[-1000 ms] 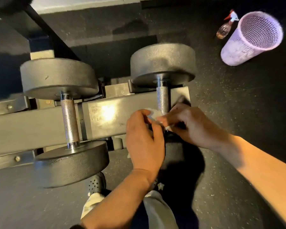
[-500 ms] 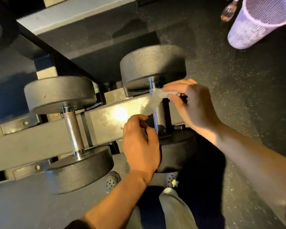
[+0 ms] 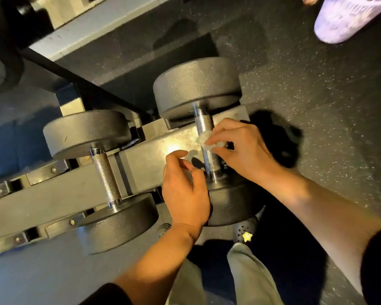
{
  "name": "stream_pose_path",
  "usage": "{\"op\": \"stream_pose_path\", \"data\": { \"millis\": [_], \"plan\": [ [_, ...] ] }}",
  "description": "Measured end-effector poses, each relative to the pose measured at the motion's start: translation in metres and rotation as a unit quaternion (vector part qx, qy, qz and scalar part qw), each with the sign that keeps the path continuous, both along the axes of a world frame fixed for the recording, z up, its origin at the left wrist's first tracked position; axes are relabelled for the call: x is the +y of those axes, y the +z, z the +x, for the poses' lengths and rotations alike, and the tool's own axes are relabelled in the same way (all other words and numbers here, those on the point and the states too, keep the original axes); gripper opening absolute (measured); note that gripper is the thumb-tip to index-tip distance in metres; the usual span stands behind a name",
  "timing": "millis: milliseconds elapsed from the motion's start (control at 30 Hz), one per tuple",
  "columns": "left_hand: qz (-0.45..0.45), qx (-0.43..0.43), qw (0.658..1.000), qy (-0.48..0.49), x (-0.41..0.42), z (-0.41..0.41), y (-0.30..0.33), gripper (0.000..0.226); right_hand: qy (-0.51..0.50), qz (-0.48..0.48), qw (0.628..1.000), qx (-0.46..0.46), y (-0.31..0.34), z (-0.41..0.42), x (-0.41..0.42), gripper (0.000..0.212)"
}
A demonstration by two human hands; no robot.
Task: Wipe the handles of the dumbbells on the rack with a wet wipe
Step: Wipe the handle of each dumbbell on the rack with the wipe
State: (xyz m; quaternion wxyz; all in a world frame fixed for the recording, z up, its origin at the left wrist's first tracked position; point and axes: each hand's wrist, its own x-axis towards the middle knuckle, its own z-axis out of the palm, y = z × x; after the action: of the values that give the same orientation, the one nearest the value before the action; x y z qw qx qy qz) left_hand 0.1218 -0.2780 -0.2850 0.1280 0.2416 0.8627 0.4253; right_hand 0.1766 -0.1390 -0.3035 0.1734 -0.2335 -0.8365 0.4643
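look down and you see a dark rubber floor (image 3: 317,89) flecked with pale specks. at the top right corner stands a lilac mesh basket (image 3: 343,16), cut off by the frame edge, and just to its left the tip of a bottle (image 3: 309,0) pokes into view, too cropped to tell more. at the bottom your grey trouser legs (image 3: 251,276) reach down to perforated grey clogs; the right clog (image 3: 244,233) carries a yellow star charm (image 3: 247,236), and the left clog (image 3: 163,230) shows only its toe. at the far left edge a dark round weight plate (image 3: 0,71) is partly in view.
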Motion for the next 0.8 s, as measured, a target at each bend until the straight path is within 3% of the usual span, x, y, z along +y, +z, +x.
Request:
{"op": "stream_pose_path", "data": {
  "millis": [300,367,467,567,667,800],
  "plan": [
    [-0.021,0.005,1.0,-0.007,0.001,0.0,0.004,0.021,0.07,-0.162,0.977,-0.122,0.0,0.03,0.003,0.008],
    [-0.027,0.001,1.0,-0.007,0.002,0.001,0.006,0.018,0.079,-0.149,0.975,-0.145,0.002,0.032,0.006,0.008],
    [-0.04,-0.003,0.999,-0.01,0.002,0.001,0.008,0.02,-0.024,-0.155,0.979,-0.127,0.0,0.032,0.007,0.006],
    [-0.046,-0.009,0.999,-0.005,0.002,0.001,0.007,0.021,-0.124,-0.15,0.978,-0.075,-0.005,0.02,0.01,0.018],
    [-0.042,-0.008,0.999,-0.006,0.002,0.001,0.007,0.022,-0.157,-0.124,0.978,-0.057,-0.001,-0.005,0.015,0.025],
    [-0.037,-0.009,0.999,-0.007,0.002,0.0,0.005,0.022,-0.202,-0.158,0.967,-0.003,0.007,-0.022,0.013,0.015]
  ]
}}
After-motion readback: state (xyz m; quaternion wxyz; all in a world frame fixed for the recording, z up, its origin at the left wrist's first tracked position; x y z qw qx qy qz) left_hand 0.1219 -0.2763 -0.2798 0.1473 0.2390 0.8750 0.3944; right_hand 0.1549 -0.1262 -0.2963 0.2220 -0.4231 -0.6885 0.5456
